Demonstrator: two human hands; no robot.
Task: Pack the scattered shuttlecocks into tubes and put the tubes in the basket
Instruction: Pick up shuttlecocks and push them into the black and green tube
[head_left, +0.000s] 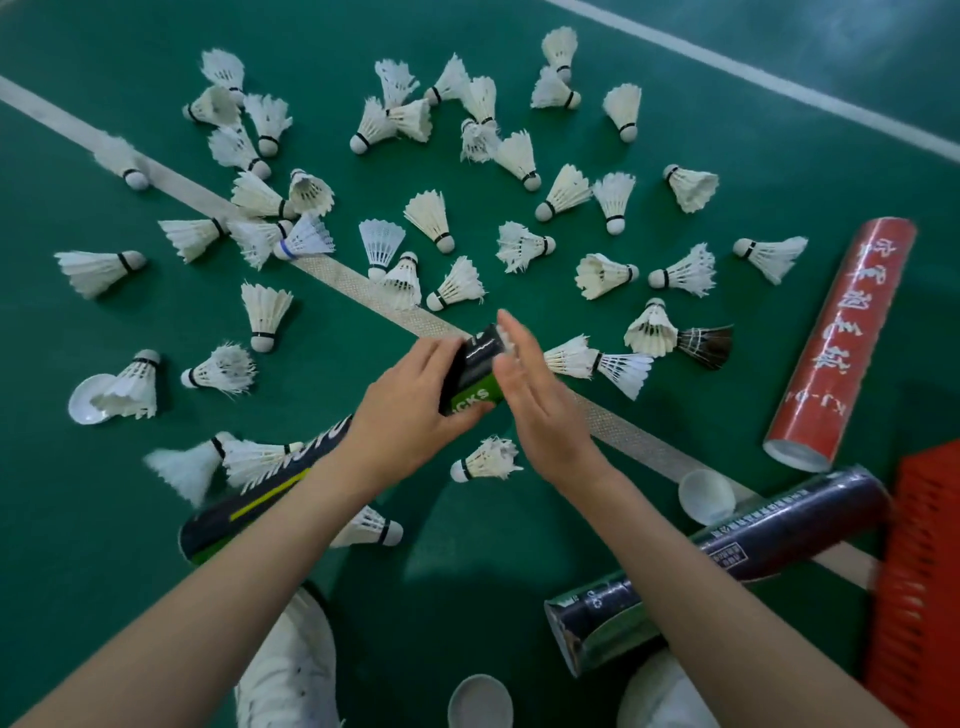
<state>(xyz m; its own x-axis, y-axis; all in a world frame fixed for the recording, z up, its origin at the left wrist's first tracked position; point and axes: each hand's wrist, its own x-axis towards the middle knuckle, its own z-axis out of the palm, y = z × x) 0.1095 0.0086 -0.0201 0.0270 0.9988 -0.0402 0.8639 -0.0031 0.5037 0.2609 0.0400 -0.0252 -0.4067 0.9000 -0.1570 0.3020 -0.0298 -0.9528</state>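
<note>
The dark tube (471, 371) with a green band is at the centre of the scene, above the white court line (623, 436). The left hand (410, 415) grips it, fingers curled round its body. The right hand (540, 400) lies flat against its far end, fingers straight and together. White shuttlecocks (431, 218) lie scattered over the green floor (779, 156) beyond. A red tube (841, 343) lies to the right, and the red basket (919, 571) is at the near right edge.

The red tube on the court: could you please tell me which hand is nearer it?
Right. The right hand is open beside the dark tube, toward the red tube; the left hand grips that tube, farther off.
</note>
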